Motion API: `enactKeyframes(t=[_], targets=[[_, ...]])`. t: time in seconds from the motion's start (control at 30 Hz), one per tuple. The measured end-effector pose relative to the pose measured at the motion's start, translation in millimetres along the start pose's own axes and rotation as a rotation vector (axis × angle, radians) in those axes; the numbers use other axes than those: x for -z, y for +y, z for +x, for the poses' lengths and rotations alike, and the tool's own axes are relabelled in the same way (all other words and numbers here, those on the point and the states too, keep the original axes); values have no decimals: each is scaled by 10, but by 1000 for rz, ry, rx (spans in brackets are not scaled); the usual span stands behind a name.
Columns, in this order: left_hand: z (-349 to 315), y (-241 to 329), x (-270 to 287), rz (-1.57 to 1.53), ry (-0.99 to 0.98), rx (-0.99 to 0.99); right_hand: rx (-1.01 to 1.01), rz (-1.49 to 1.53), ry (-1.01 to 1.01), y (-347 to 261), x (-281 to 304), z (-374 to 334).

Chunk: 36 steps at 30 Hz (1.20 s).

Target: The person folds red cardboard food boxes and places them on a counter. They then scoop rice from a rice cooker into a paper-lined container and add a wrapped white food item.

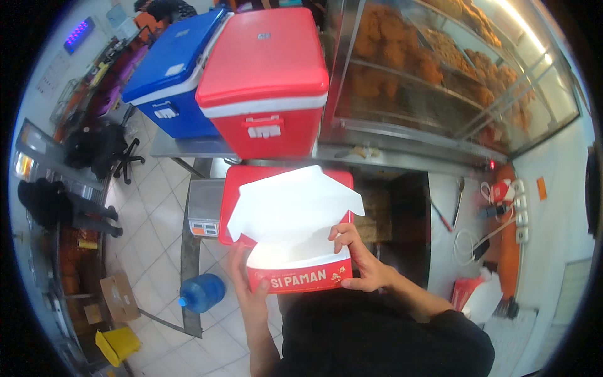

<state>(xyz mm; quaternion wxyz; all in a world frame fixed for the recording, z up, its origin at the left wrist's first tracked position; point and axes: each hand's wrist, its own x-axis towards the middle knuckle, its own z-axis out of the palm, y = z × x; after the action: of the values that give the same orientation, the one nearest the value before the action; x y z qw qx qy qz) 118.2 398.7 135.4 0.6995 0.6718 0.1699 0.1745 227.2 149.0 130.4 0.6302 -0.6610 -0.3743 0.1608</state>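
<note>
I hold a red-and-white cardboard food box (295, 281) in front of my body, its white lid panel (292, 207) raised and its white inside showing. My left hand (248, 286) grips the left end, thumb on the red front. At the right end, my right hand (359, 261) has curled fingers over the upper edge and its thumb low on the front. Behind the box lies a flat red surface (235, 182), partly covered by the raised panel. A digital scale (204, 208) stands just left of it.
A red cooler box (264, 81) and a blue cooler box (169, 75) stand ahead. Right of them is a glass case of fried food (396, 50). Tongs (459, 200), a power strip (521, 210) and another red-white box (480, 295) lie right. A blue water jug (204, 293) is on the floor.
</note>
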Motion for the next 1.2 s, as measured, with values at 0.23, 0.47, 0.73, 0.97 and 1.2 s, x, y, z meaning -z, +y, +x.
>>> enactKeyframes(t=[0.23,0.47,0.73,0.97,1.2], targets=[[-262,-311,1259,-376,-364,164,-72,-80,-81,-306,-1165,-58],[-275,-414,1305,-211,-706,45,-304,-244,179,-682,-1663,-665],[-372,-317,828,-217,-934,-24,-323,-396,540,-982,-1923,-1322],[-662,-296,347,-177,-1255,-188,-650,-430,329,-1260,-1920,-2114],[-1390,-369,-403,-259,-1266,-287,-594,-599,669,-1239,-1566,-3525]])
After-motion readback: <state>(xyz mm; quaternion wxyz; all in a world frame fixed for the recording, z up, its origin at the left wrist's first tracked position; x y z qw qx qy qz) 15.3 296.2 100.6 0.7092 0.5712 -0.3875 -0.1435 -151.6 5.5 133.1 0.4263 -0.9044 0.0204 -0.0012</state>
